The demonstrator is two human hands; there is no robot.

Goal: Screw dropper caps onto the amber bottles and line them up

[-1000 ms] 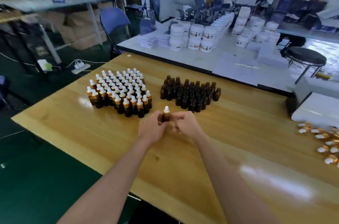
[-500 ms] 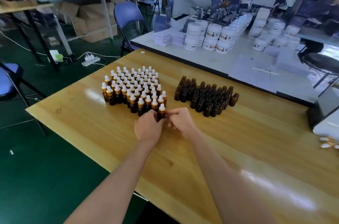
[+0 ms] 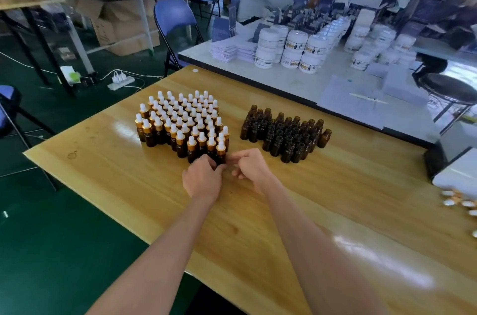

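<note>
Spanning the foreground, the wooden table (image 3: 335, 224) carries two groups of amber bottles standing well apart. On the left is the capped block (image 3: 180, 123), upright bottles with gold collars and white dropper bulbs packed in close rows; on the right is the smaller uncapped cluster (image 3: 284, 136), dark open-necked bottles, one standing slightly off at its right end. The left hand (image 3: 202, 177) lies at the near right corner of the capped block, fingers curled round the base of the corner bottle (image 3: 220, 152), which stands upright on the table against its neighbours. The right hand (image 3: 251, 165) sits just beside it, fingers loosely curled; whether they touch the bottle cannot be told. Loose dropper caps (image 3: 459, 203) lie at the far right edge.
</note>
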